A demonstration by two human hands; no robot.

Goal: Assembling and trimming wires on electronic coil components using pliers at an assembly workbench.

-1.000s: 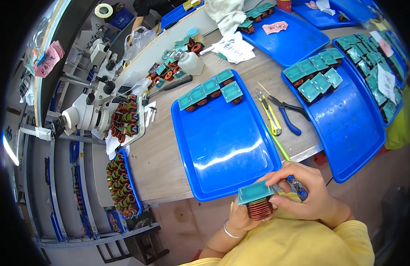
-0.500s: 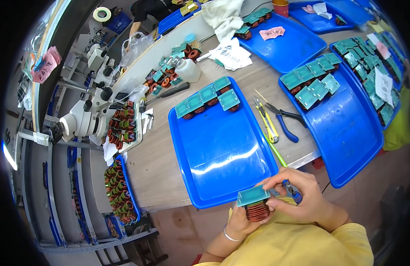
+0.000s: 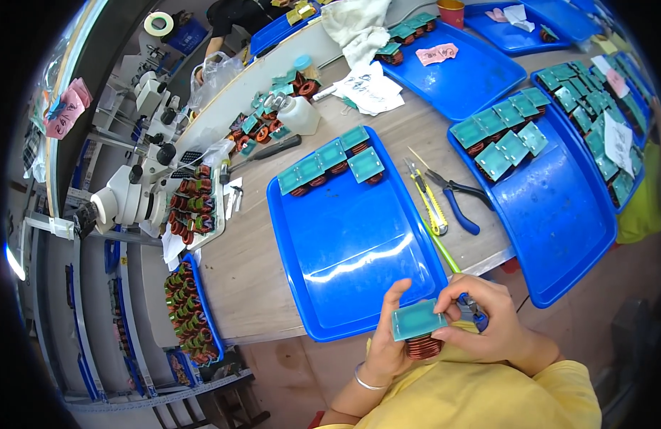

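Above the near edge of the middle tray I hold a copper-wound coil [image 3: 423,348] with a flat green board [image 3: 418,319] on top. My left hand [image 3: 385,352] cups the coil from the left and below, its index finger raised beside the board. On the other side, my right hand [image 3: 488,314] pinches the board's right edge between thumb and fingertips. A small blue-handled tool, apparently pliers [image 3: 478,314], is tucked in the right hand too; its jaws are mostly hidden by the fingers. Several like coils with green boards [image 3: 330,154] stand along the far edge of the blue tray [image 3: 345,229].
Right of the middle tray lie a yellow utility knife [image 3: 431,204], blue-handled pliers [image 3: 456,204] and a green stick [image 3: 445,250]. Another blue tray [image 3: 559,214] holds boarded coils. Leftward are a microscope [image 3: 123,196], a coil-filled tray [image 3: 214,325], a screwdriver [image 3: 277,148] and a white bottle [image 3: 299,114].
My left index finger has lifted away from the coil and now points up. The coil has shifted slightly right and up, its board turned more toward view. The right hand keeps its pinch.
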